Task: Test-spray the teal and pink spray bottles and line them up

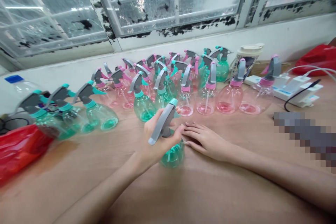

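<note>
My left hand (154, 140) is closed around the neck of a green spray bottle (173, 155), whose grey trigger head with a teal nozzle rises above the fingers. The bottle stands upright at the middle of the table. Beside it, my right hand (207, 140) rests on the tabletop with its fingers stretched out, holding nothing. Its fingertips come close to the bottle and the left thumb; whether they touch is hard to tell. Just beyond the hands stand a green spray bottle (144, 106) and a pink spray bottle (186, 103).
Several more pink and green spray bottles crowd the back, with green ones (102, 115) at left. Red plastic bags (21, 150) lie at left and far right. A patterned cup (245, 57) and a white power strip (296, 92) with cables sit at right. Windows line the wall.
</note>
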A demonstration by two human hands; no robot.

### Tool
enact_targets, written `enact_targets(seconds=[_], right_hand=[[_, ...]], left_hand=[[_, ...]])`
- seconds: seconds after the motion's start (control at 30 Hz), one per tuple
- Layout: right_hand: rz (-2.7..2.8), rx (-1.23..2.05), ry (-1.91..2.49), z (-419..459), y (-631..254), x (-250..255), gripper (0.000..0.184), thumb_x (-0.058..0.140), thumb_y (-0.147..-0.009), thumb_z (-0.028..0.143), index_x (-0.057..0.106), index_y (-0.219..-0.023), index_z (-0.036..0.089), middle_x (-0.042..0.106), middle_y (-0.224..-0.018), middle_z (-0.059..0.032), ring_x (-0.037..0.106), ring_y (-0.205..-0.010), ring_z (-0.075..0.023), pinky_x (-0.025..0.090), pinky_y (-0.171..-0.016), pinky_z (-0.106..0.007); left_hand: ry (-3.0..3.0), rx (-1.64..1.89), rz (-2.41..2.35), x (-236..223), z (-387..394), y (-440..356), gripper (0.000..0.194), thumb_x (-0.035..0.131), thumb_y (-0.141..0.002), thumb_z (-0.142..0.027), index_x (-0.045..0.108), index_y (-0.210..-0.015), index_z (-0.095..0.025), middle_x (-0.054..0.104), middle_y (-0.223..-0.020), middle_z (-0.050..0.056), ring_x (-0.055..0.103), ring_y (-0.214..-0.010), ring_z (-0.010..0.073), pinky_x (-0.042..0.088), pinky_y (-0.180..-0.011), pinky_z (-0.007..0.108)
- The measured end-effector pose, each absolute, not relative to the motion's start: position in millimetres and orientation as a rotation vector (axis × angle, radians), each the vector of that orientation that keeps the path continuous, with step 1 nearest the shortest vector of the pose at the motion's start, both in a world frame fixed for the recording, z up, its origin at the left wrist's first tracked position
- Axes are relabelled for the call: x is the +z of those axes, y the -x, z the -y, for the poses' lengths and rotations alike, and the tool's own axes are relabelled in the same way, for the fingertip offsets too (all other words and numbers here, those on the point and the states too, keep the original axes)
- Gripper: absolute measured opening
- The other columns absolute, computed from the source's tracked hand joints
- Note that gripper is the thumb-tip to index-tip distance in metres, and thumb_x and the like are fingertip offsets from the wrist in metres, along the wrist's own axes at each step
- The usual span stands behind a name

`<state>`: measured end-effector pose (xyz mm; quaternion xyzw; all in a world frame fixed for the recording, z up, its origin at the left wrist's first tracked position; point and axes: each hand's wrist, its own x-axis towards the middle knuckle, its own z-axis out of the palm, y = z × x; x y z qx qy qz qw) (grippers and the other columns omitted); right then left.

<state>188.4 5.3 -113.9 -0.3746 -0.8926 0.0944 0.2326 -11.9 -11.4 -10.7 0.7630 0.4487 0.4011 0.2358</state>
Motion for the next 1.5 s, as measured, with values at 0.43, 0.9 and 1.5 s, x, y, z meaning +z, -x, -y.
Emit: enact_targets(seconds=[0.43, 0.9, 1.5], right_hand=[[2.399, 0.264, 0.988, -4, -187, -113, 0.039, 0.045, -0.097, 0.036, 0.059, -0.131, 0.021, 0.057, -0.138, -0.0120, 0.049, -0.132, -0.0297, 0.040, -0.108, -0.053], [2.427, 0.271, 0.951, -8, -189, -122, 0.040, 0.047, -0.097, 0.038, 0.058, -0.132, 0.023, 0.059, -0.137, -0.0099, 0.048, -0.132, -0.0282, 0.039, -0.109, -0.053], [2.370, 0.169, 0.969, -28, -136, -84, 0.031, 0.048, -0.095, 0.036, 0.058, -0.121, 0.022, 0.058, -0.132, -0.0132, 0.060, -0.116, -0.0297, 0.052, -0.095, -0.050]], left_hand=[[-2.143, 1.147, -1.368, -15, 29, 21, 0.060, 0.073, -0.074, -0.038, 0.044, -0.126, -0.025, 0.063, -0.096, 0.001, 0.064, -0.087, 0.0204, 0.052, -0.079, 0.035], [-2.183, 1.112, -1.520, -30, 58, 44, 0.035, 0.066, -0.084, -0.041, 0.058, -0.111, -0.019, 0.064, -0.112, 0.009, 0.061, -0.105, 0.0251, 0.048, -0.093, 0.042], [-1.960, 1.215, -1.833, -23, 3, 181, 0.048, 0.068, -0.080, -0.051, 0.058, -0.115, -0.019, 0.068, -0.120, 0.011, 0.065, -0.111, 0.0319, 0.053, -0.093, 0.047]])
